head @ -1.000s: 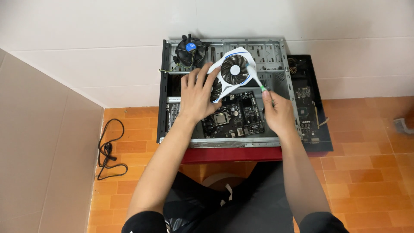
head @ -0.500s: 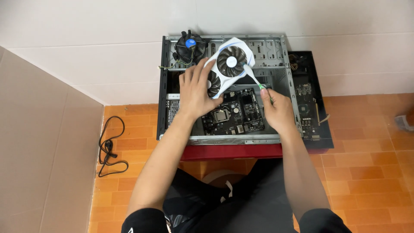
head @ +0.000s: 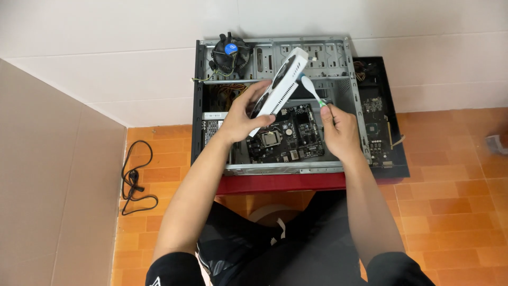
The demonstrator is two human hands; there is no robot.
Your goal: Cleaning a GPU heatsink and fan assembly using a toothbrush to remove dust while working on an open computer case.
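While a black cable (head: 135, 177) lies looped on the orange tiles at lower left, the left hand (head: 242, 117) closes its fingers around a white, slotted fan card (head: 280, 87) at the frame's upper middle, above the open metal case (head: 346, 100). The card now stands on edge; earlier its round fans faced up. The right hand (head: 338, 128) pinches a white-and-green brush (head: 312, 91), bristles touching the card's upper edge.
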